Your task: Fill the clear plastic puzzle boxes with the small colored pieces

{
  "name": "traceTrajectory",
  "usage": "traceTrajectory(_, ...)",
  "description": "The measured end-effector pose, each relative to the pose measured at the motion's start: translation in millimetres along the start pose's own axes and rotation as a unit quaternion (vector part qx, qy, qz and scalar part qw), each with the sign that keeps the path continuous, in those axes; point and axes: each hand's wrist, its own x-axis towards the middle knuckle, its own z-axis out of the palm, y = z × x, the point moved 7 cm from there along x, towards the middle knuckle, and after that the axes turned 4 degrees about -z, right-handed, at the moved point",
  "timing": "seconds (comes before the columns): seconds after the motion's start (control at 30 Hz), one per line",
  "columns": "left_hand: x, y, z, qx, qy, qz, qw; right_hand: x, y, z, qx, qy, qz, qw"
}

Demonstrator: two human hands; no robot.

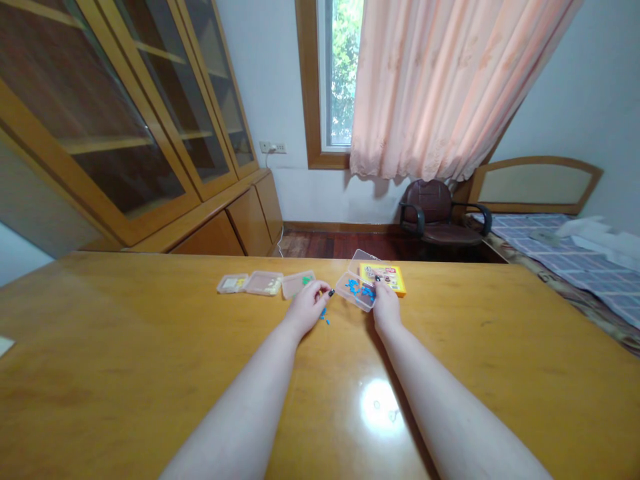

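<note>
Bare forearms (250, 407) reach across the table (150, 320) in the head view. On the right side, the right hand (387, 307) grips the right end of a clear box (343, 288) with blue pieces (353, 287) inside, near a yellow pack (399, 283). The left hand (305, 310) bends its fingers by loose blue bits (327, 323); whether it pinches any, I cannot tell. Green bits (306, 281) and pale bits (274, 285) sit boxed farther left, so the boxing looks mostly done, with a few blue bits seemingly left over on the table

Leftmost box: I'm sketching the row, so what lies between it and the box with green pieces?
A translucent box with pale pieces, in the head view.
</note>
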Motion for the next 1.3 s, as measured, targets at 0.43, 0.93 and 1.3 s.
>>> traceTrajectory(0.43, -7.3, -9.7, 12.5, 0.068, -0.168, 0.036, 0.983, -1.8, -2.7, -1.2, -0.004, 0.008, 0.002, 1.0)
traceTrajectory(0.93, -1.6, 12.1, -16.3, 0.007, 0.058, 0.087, 0.994, -9.3, -5.7, 22.7, -0.06, -0.135, -0.068, 0.987)
traceTrajectory(1.3, 2.6, -10.0, -14.9, 0.126, 0.016, -0.041, 0.991, -2.8, 4.3, 9.0, -0.008, -0.052, 0.014, 0.999)
